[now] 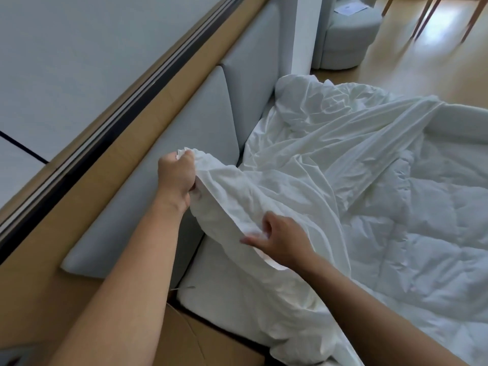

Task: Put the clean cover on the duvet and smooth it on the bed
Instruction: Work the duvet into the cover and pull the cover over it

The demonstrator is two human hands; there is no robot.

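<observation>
The right hand (280, 239) pinches a fold of the white duvet cover (303, 180) between thumb and curled fingers, above the near mattress (200, 283) corner. Just beyond, the left hand (175, 175) is fisted round the cover's bunched corner, close to the grey padded headboard (190, 143), its fingertips buried in cloth. What is inside that bunch cannot be told. The quilted duvet (435, 233) lies bare to the right, cut off by the frame edge, with the cover rumpled across its headboard end. Far off, a paper (348, 7) on a grey round armchair (346, 43) bears print too small to read.
</observation>
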